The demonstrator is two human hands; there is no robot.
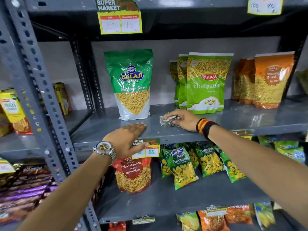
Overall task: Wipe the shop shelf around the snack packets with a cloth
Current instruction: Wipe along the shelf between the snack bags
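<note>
Head view: mid-wipe, I'd say. My right hand (182,120) presses a bunched cloth (168,121) on the grey shelf (250,120), in the gap between the Balaji sev packet (131,84) and the Bikaji chatpata packets (204,84). Fingers curled, gripping the cloth. Left hand (127,139) lies flat, fingers straight, on the shelf's front edge, holding nothing. Shelf by the orange dal packets (270,80) likely still left; can't tell what's clean.

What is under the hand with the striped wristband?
A crumpled grey cloth lies under the right hand, pressed on the grey metal shelf. Its left part pokes out; the rest is covered by the fingers.
</note>
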